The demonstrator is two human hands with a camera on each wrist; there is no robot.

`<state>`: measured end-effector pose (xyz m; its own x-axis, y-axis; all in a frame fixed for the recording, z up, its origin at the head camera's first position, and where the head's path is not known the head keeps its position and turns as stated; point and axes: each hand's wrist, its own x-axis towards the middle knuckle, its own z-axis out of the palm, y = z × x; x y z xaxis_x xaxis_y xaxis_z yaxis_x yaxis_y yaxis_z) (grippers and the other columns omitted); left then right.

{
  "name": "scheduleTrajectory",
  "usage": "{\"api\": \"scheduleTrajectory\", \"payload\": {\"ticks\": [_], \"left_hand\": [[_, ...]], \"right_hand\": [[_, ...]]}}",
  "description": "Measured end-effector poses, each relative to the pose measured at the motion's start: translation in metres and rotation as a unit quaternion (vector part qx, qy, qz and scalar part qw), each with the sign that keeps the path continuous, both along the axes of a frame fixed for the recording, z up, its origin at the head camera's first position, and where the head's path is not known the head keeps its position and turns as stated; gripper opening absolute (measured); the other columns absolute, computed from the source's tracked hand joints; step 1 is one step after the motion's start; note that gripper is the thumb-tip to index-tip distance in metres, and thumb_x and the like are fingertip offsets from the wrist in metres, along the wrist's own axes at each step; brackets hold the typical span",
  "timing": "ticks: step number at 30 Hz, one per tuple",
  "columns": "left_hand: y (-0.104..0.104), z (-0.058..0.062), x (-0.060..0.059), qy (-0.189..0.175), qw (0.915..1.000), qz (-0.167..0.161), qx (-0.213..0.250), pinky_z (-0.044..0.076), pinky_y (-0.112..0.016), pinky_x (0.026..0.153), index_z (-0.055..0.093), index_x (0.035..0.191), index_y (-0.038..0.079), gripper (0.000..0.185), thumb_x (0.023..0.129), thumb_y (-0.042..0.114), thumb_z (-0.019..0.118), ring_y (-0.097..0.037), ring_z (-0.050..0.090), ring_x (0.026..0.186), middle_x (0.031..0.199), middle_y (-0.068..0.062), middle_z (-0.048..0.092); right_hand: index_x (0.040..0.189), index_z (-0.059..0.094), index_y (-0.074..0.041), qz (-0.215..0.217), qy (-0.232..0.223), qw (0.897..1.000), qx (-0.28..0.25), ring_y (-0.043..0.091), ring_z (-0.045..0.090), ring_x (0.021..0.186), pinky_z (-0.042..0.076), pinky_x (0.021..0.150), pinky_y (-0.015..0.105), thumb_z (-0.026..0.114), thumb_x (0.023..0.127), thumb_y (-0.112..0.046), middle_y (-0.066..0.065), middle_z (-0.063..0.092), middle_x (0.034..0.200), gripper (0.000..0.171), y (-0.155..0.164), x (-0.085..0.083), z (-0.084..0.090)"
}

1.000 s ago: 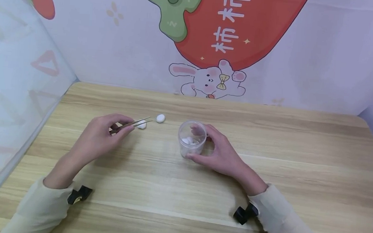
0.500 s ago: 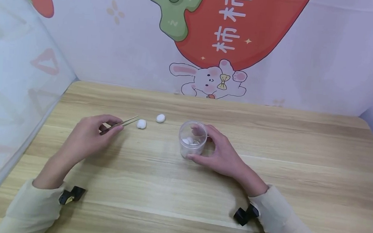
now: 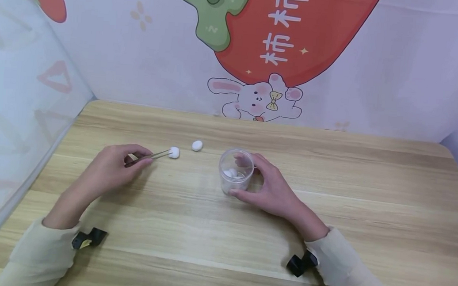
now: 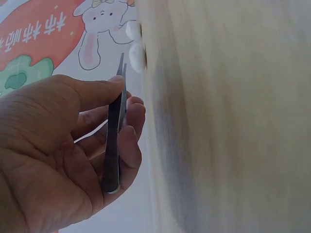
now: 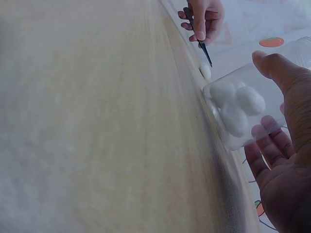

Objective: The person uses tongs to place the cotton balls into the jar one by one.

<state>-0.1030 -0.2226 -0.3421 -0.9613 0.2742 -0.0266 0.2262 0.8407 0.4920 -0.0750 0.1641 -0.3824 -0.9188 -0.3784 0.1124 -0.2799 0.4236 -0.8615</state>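
Note:
My left hand (image 3: 113, 166) pinches a pair of metal tweezers (image 4: 112, 145) between thumb and fingers. In the head view the tweezer tips are at a white cotton ball (image 3: 174, 152) on the table; whether they grip it I cannot tell. A second cotton ball (image 3: 197, 145) lies a little farther back and to the right. With thumb and fingers around its side, my right hand (image 3: 271, 186) holds a clear plastic jar (image 3: 236, 153) upright on the table. Several white cotton balls (image 5: 235, 109) lie at the bottom of the jar.
The wood-grain table (image 3: 206, 239) reaches back to a printed cloth backdrop (image 3: 377, 73). Another cloth (image 3: 20, 102) hangs along the left side. A small black camera (image 3: 90, 238) sits at the left wrist and a similar one (image 3: 301, 263) at the right.
The left hand drew back leftward with the tweezers off the nearer cotton ball, then came forward slightly so the tips meet it again. The right hand and jar stay put.

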Motion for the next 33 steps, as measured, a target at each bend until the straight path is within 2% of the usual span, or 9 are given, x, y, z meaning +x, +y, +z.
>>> {"api": "scheduleTrajectory", "payload": {"ticks": [10, 27, 33], "left_hand": [[0.0025, -0.0015, -0.0014, -0.005, 0.9999, 0.014, -0.003, 0.048, -0.026, 0.064, 0.080, 0.113, 0.014, 0.022, 0.101, 0.032, 0.075, -0.016, 0.067, 0.077, 0.105, -0.009, 0.080], [0.0066, -0.0039, -0.0055, -0.026, 0.9996, 0.011, -0.003, 0.044, -0.027, 0.062, 0.081, 0.109, 0.015, 0.017, 0.100, 0.029, 0.075, -0.016, 0.057, 0.069, 0.103, -0.008, 0.079], [0.0075, -0.0058, -0.0063, -0.008, 0.9999, 0.003, -0.008, 0.044, -0.027, 0.063, 0.081, 0.106, 0.013, 0.015, 0.101, 0.025, 0.075, -0.015, 0.058, 0.070, 0.100, -0.007, 0.080]], "right_hand": [[0.145, 0.058, -0.021, 0.002, 0.005, 1.000, -0.001, 0.015, 0.063, 0.124, 0.055, 0.106, 0.037, 0.095, 0.079, -0.025, -0.002, 0.067, 0.136, 0.076, 0.0002, -0.0001, -0.0008], [0.144, 0.059, -0.021, 0.000, 0.007, 1.000, -0.004, 0.016, 0.063, 0.124, 0.055, 0.105, 0.037, 0.095, 0.080, -0.025, -0.001, 0.067, 0.136, 0.074, -0.0004, 0.0000, -0.0008], [0.144, 0.059, -0.020, 0.000, 0.006, 1.000, -0.002, 0.015, 0.063, 0.123, 0.055, 0.105, 0.036, 0.095, 0.080, -0.025, -0.001, 0.068, 0.135, 0.074, -0.0004, 0.0003, -0.0004]]}}
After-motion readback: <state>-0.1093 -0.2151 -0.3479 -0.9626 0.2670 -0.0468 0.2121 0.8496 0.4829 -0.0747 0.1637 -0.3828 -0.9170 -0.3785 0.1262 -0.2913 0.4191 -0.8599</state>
